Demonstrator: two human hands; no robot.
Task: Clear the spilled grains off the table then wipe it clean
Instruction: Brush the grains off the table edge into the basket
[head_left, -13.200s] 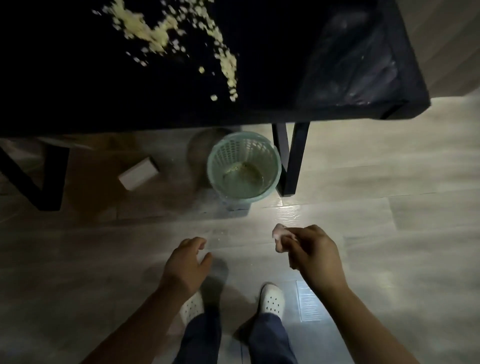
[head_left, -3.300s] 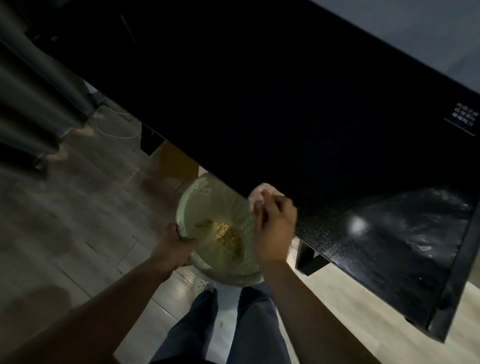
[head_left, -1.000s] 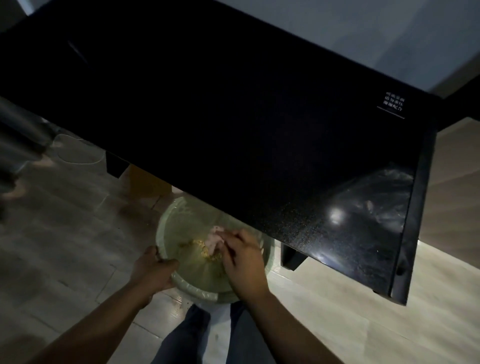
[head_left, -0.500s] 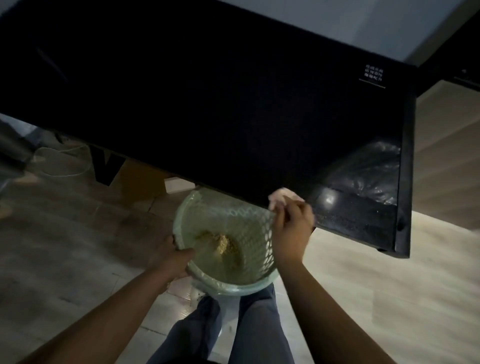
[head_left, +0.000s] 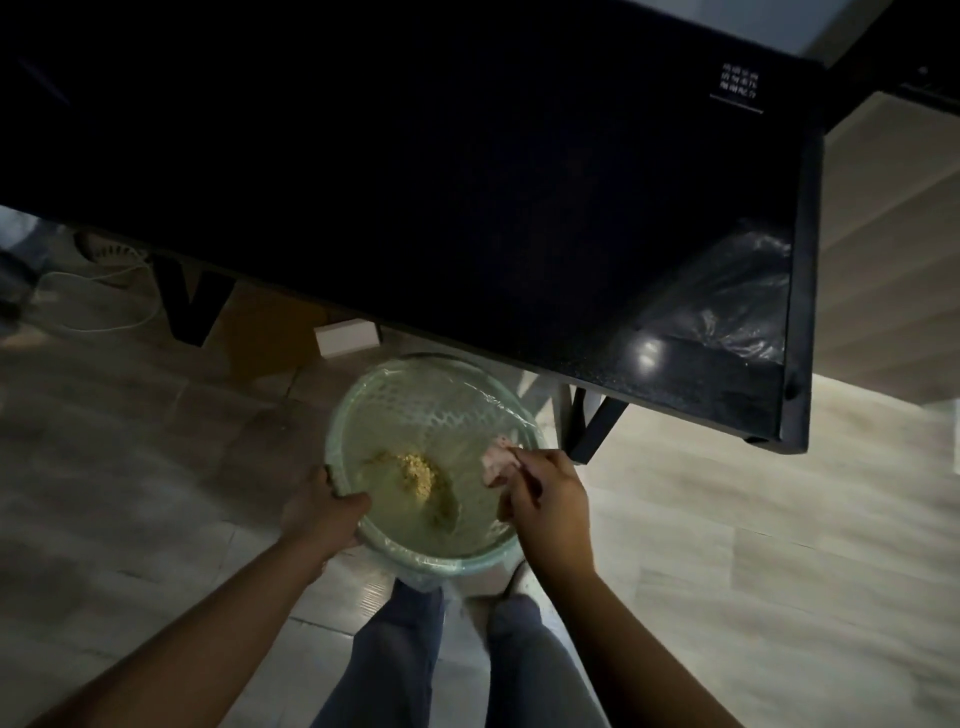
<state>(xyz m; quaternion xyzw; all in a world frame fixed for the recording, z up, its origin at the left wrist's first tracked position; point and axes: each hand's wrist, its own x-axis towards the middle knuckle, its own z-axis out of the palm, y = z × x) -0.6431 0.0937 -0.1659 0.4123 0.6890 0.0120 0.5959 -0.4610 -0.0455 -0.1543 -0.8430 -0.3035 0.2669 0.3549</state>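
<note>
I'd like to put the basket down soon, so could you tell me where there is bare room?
The black tabletop looks bare except a crinkled plastic bag at its right end. Floor under its near edge is crowded: table leg, white box.

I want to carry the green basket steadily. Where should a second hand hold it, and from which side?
Grip the rim of the green basket, on its right side, opposite the left hand, which pinches the left rim. The rim is a firm round lip; the mesh wall is lined with loose plastic. The right hand holds a pink cloth.
</note>
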